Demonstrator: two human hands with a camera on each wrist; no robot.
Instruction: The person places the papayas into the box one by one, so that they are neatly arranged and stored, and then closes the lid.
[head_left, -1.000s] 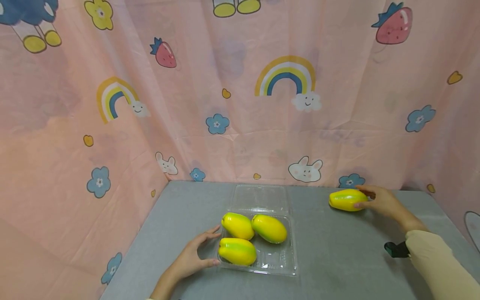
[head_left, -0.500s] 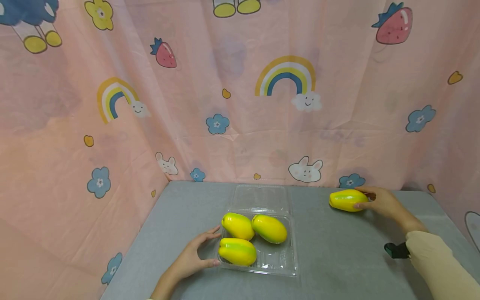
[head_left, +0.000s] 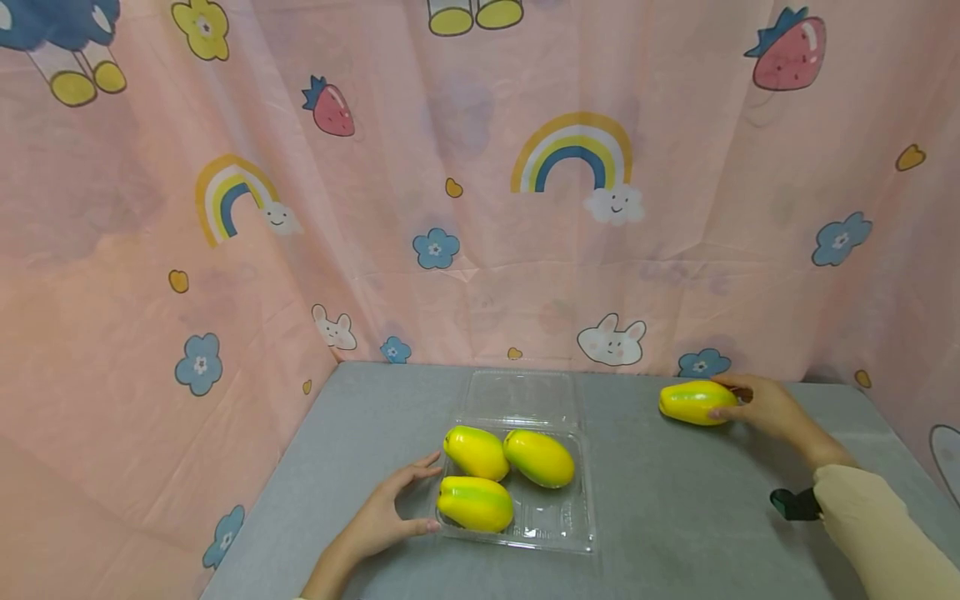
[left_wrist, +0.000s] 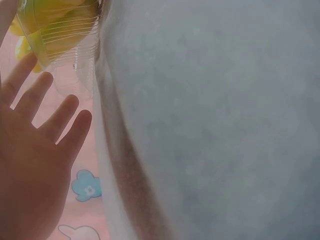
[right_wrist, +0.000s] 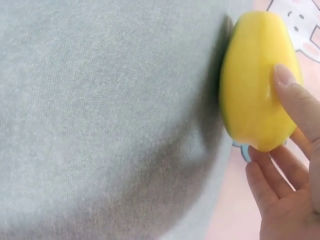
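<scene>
On the grey table at the back right, my right hand [head_left: 772,414] holds a yellow-green papaya [head_left: 696,403] by its right end. In the right wrist view the thumb lies along one side of this papaya [right_wrist: 257,82], and the other fingers are behind and below it. My left hand [head_left: 380,512] is at the left side of a clear plastic clamshell box [head_left: 551,521], thumb and fingers spread at its edge. The left wrist view shows those fingers [left_wrist: 70,130] straight. Three more papayas lie in the box: one at back left [head_left: 476,452], one at back right [head_left: 539,458], one at front left [head_left: 475,503].
The box's clear lid [head_left: 521,396] lies folded back toward the curtain. A pink printed curtain [head_left: 480,292] closes off the back and both sides of the grey table [head_left: 660,517]. A dark object [head_left: 795,504] sits by the right sleeve [head_left: 870,517].
</scene>
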